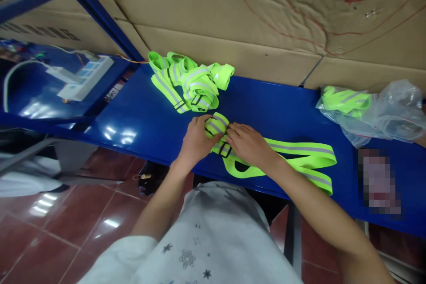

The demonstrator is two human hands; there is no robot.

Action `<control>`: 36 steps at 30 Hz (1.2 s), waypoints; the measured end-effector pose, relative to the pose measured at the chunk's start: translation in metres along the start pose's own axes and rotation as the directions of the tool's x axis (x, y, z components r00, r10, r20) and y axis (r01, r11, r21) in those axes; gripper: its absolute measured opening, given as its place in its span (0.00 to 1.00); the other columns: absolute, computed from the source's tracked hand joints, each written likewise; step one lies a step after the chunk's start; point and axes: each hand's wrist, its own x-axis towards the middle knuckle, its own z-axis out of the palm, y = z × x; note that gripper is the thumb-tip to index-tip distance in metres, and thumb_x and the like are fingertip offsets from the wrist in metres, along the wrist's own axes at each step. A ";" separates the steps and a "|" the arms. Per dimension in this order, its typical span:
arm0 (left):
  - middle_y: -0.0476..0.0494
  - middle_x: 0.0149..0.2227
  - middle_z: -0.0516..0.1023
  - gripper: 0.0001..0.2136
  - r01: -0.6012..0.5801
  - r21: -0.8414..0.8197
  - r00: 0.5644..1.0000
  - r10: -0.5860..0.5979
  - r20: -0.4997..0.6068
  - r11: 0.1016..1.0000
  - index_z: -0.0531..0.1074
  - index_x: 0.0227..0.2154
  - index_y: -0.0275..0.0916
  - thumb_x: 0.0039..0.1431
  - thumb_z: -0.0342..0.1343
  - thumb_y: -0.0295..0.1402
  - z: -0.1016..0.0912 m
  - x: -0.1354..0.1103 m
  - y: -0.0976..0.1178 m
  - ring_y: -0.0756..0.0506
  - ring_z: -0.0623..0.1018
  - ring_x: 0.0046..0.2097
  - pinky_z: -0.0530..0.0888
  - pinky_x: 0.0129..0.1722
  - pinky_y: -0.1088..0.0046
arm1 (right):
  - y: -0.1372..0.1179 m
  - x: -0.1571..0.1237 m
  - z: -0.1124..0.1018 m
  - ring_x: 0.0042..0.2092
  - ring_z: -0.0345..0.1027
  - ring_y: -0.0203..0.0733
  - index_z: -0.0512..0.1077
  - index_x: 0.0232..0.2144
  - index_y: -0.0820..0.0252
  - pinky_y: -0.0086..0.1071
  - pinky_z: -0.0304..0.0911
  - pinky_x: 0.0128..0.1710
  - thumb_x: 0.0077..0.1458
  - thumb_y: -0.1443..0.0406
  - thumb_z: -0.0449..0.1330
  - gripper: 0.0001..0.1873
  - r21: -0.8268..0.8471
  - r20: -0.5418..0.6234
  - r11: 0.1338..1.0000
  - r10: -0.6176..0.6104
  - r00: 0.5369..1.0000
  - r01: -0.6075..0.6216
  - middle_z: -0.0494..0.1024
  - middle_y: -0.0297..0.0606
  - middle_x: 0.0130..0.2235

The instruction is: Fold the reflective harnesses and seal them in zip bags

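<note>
A neon-yellow reflective strap [301, 147] with a grey stripe lies on the blue table in front of me, its long loops trailing to the right. One end is bunched into a roll between my hands, with a black buckle beside it. My left hand [196, 140] is closed around the rolled part, thumb towards me. My right hand [248, 142] lies over the strap just right of the roll, its fingertips pressed against it. Behind my hands sits a heap of similar reflective straps [196, 82], some of them coiled, with black buckles showing.
At the right, clear plastic bags [392, 113] lie beside a bagged yellow strap [346, 101]. A pixelated patch covers something on the table's right. Cardboard [213, 49] lines the back of the blue table [133, 111]. On the left, a white power strip [86, 77] rests on another blue surface.
</note>
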 end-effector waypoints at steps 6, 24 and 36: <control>0.30 0.55 0.73 0.24 -0.041 0.244 0.964 0.103 -0.244 0.969 0.67 0.59 0.37 0.59 0.61 0.29 0.001 -0.014 0.019 0.31 0.74 0.56 0.72 0.46 0.58 | 0.002 0.001 0.003 0.62 0.68 0.52 0.68 0.58 0.62 0.43 0.67 0.55 0.67 0.74 0.52 0.20 -0.021 0.006 1.000 0.011 1.000 -0.011 0.74 0.49 0.61; 0.30 0.60 0.71 0.25 -0.362 -0.014 0.929 0.362 0.079 0.932 0.59 0.68 0.38 0.71 0.49 0.35 -0.006 -0.048 0.040 0.35 0.74 0.59 0.72 0.54 0.55 | 0.021 0.000 -0.010 0.51 0.74 0.55 0.64 0.53 0.60 0.44 0.68 0.47 0.72 0.63 0.49 0.12 0.350 0.035 0.920 0.173 0.984 -0.174 0.77 0.52 0.53; 0.32 0.56 0.73 0.33 0.022 -0.133 0.997 -0.012 0.072 0.991 0.71 0.60 0.37 0.55 0.68 0.47 0.000 -0.017 0.001 0.31 0.73 0.59 0.70 0.60 0.50 | 0.029 -0.004 -0.021 0.54 0.73 0.54 0.69 0.50 0.61 0.43 0.65 0.51 0.70 0.66 0.55 0.09 0.226 0.121 0.965 0.107 0.987 -0.132 0.77 0.47 0.54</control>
